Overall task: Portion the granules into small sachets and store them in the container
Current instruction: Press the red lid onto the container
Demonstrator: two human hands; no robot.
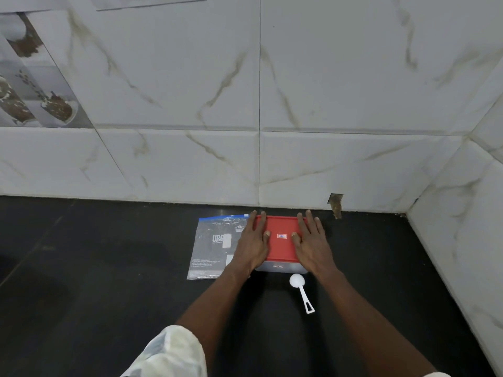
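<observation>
Head view: I see the left hand [251, 242] and right hand [313, 240] both flat, fingers straight, pressing the red rectangular lid [281, 251] on the clear plastic container [280, 267]. It sits on the black counter [109, 268] by the wall, with a printed clear zip bag [215, 246] just beside its left and a white plastic scoop [296, 281] in front.

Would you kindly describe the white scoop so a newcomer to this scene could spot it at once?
Look at the black countertop under the marbled wall tiles, and find the red-lidded container near the wall. Just in front of it, nearer the person, lies the scoop. It is the only white item with a round bowl and thin handle, unlike the flat clear bag.
</observation>
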